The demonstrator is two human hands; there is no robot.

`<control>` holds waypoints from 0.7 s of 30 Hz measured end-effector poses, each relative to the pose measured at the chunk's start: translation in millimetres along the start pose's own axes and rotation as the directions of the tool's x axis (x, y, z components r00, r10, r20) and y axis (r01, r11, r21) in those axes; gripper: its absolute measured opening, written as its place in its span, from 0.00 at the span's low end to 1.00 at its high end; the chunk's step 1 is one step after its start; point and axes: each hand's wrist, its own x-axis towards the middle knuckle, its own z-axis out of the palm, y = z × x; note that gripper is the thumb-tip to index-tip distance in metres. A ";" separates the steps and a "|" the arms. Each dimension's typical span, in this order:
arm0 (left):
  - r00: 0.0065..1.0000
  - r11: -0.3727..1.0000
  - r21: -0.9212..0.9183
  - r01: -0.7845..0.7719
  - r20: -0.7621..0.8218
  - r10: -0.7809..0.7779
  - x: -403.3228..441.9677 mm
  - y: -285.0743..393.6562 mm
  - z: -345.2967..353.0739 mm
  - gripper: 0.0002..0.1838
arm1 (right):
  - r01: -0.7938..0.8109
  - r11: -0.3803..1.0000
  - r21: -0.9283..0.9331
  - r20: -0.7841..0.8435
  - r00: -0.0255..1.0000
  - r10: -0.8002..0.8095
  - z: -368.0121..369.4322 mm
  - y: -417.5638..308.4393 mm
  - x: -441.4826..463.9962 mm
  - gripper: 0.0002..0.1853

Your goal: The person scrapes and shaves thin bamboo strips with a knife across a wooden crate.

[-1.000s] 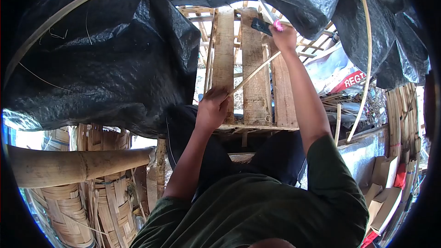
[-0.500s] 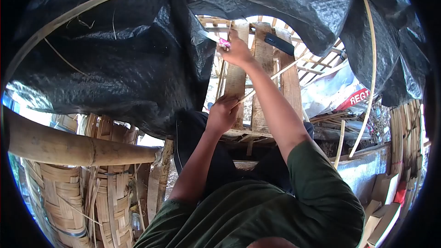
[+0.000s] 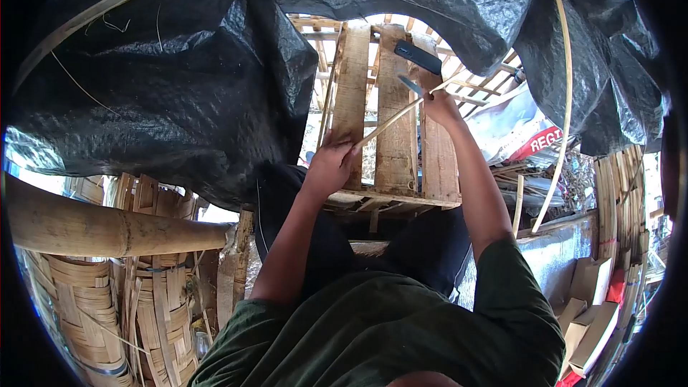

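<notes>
Black sheeting (image 3: 179,100) hangs over the top and left side of the view, folded, outer edges cut off; it screens the far end of the slatted bench (image 3: 395,150). Thick bamboo pole (image 3: 115,231) at left, near end out of view, crossing in front of woven baskets (image 3: 79,308). Printed sack (image 3: 519,132) to the right, partly covered by sheeting; lettering reads "REGT" or similar, remainder hidden. Thin strip (image 3: 389,122) slants above the boards between the hands. Left hand (image 3: 331,163) closed on its near end, tip hidden. Phone (image 3: 418,58) lies across the boards, beyond right hand (image 3: 440,109), which grips a knife (image 3: 410,84) against the strip; blade shows, handle hidden.
</notes>
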 end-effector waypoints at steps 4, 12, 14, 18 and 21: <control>0.993 0.994 -0.019 0.106 0.063 -0.104 1.3 8.0 -6.7 0.11 | -0.108 0.994 0.005 0.061 0.992 0.108 13.6 6.1 0.8 0.32; 0.997 0.997 -0.040 0.061 -0.054 -0.063 2.1 14.9 -4.6 0.09 | 0.164 0.982 -0.089 0.106 0.982 -0.155 38.1 -53.0 -77.7 0.21; 0.989 0.989 -0.030 0.148 -0.003 -0.148 0.3 17.2 -7.0 0.11 | 0.164 0.981 -0.104 0.102 0.983 -0.153 34.3 -37.7 -62.6 0.23; 0.975 0.976 0.020 0.215 0.062 -0.215 6.0 18.4 -10.3 0.15 | -0.002 0.999 0.043 -0.118 0.993 0.007 44.8 45.5 -7.1 0.23; 0.949 0.952 0.034 0.304 0.073 -0.306 5.4 13.0 -7.3 0.16 | -0.119 0.984 0.130 -0.153 0.979 0.139 41.5 0.2 -58.7 0.22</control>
